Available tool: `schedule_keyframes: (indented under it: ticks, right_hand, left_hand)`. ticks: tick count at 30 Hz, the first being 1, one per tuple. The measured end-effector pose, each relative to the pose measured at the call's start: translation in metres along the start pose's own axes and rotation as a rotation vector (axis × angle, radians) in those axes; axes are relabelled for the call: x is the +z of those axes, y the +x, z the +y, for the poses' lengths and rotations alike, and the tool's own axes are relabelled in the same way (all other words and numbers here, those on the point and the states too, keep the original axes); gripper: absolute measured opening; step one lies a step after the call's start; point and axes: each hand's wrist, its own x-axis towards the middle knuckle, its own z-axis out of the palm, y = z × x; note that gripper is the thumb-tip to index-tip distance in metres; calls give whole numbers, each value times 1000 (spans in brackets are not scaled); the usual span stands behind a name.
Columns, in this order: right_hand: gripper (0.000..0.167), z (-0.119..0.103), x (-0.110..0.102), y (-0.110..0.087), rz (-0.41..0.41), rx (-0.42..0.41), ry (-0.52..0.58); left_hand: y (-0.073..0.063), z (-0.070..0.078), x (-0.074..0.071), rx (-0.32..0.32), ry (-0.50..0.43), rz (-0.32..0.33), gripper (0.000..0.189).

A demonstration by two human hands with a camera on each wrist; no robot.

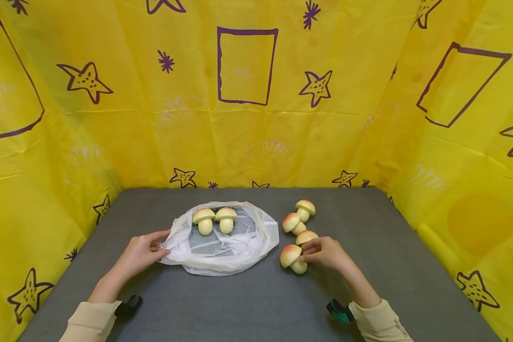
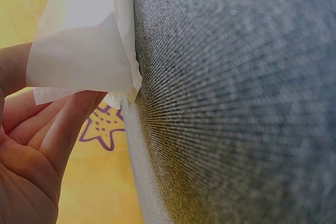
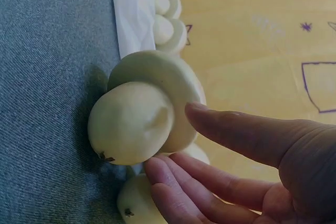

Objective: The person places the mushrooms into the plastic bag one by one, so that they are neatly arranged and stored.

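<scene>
My left hand [image 1: 138, 256] pinches the left rim of a white plastic bag [image 1: 222, 265], which lies with its mouth spread wide; the left wrist view shows the bag's thin film [image 2: 84, 51] between thumb and fingers. Two toy mushrooms [image 1: 205, 227] with reddish-yellow caps and pale stems lie side by side in the bag. To its right, my right hand [image 1: 325, 252] has thumb and fingertips around the nearest toy mushroom [image 3: 131, 121], at its cap edge and stem. Just behind it, the fingers partly cover another mushroom [image 1: 306, 236].
Two more mushrooms [image 1: 305, 209] lie farther back in the same row, right of the bag. Everything rests on a dark grey table [image 1: 239, 308]. Yellow cloth walls [image 1: 248, 142] with purple starfish drawings enclose its back and sides.
</scene>
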Motion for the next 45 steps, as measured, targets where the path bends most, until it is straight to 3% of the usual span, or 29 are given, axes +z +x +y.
schedule_keyframes:
  ticks: [8,19,26,45]
  right_hand:
    - [35,1,7,0,-27,-27,-10]
    - [38,-5,16,0,-155,-100,-9]
    - [38,-9,20,0,-165,-121,-84]
    - [34,-12,25,2,-133,-93,-109]
  left_hand:
    - [0,-1,-1,5,0,8,50]
    - [0,1,-2,26,-11,18,51]
    - [0,1,-2,23,-17,18,51]
    - [1,-1,-1,52,-14,32,50]
